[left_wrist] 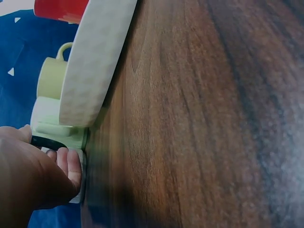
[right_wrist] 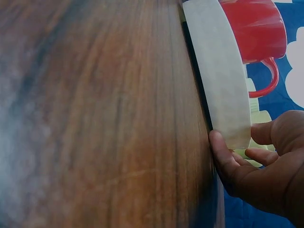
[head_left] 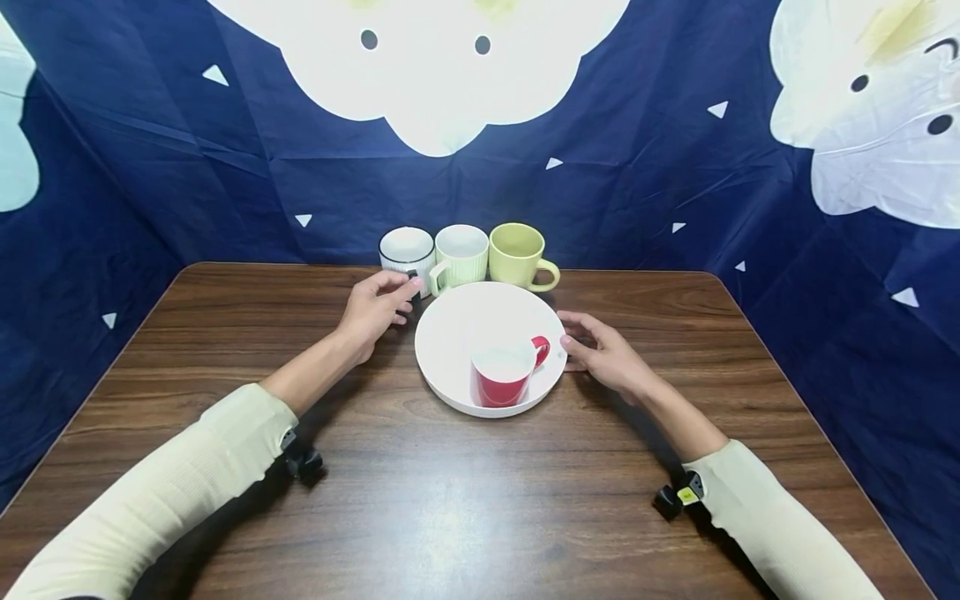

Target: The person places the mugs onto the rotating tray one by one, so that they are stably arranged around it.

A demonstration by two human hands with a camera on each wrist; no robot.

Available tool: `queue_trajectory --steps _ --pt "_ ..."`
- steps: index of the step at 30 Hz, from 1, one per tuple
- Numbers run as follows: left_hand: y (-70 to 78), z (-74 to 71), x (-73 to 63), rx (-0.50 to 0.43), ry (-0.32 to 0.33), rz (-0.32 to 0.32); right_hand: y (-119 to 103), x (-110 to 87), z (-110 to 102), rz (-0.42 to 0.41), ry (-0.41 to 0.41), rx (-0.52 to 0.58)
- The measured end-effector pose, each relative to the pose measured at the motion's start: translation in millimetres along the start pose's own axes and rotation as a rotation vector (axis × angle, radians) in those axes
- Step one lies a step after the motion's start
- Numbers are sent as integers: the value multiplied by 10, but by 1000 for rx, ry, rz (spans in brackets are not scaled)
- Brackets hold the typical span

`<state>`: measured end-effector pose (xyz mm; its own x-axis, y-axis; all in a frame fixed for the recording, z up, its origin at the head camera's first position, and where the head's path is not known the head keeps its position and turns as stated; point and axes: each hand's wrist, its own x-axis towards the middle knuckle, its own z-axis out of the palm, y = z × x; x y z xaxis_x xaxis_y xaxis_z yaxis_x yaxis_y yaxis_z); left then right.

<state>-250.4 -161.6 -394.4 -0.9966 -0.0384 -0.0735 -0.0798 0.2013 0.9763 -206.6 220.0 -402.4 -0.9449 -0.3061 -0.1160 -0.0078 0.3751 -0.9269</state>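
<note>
My left hand (head_left: 372, 307) pinches the black handle (left_wrist: 46, 142) of a white mug with a dark rim (head_left: 405, 260), the leftmost of the back row. A round white tray (head_left: 450, 350) lies in the middle of the table. My right hand (head_left: 607, 357) grips its right edge, with the thumb at the rim and a finger low against its outer side in the right wrist view. Inside the tray stands an upright red mug (head_left: 501, 390), white within, its red handle (right_wrist: 271, 78) turned toward my right hand.
Behind the tray stand a pale green ribbed mug (head_left: 468, 265) and a yellow-green mug (head_left: 513, 260), next to the white one. The brown wooden table (head_left: 450, 500) ends at a dark blue cloth (head_left: 622, 208) with white cloud shapes.
</note>
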Motion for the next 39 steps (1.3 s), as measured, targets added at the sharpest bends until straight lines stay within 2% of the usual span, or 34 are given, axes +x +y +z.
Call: queue_trajectory --steps 8,20,26,35,39 --pt "-2 -13 12 0 1 -7 -13 40 9 -31 2 10" --pt "-19 -34 8 -39 19 -12 12 141 -46 -9 -40 83" --pt "-17 -66 -6 -35 19 -13 -11 164 -54 -1 -46 62" --pt "-52 -101 -2 -129 20 5 -25 222 -68 9 -48 42" --pt "-56 -110 1 -143 15 3 -30 248 -68 25 -41 42"
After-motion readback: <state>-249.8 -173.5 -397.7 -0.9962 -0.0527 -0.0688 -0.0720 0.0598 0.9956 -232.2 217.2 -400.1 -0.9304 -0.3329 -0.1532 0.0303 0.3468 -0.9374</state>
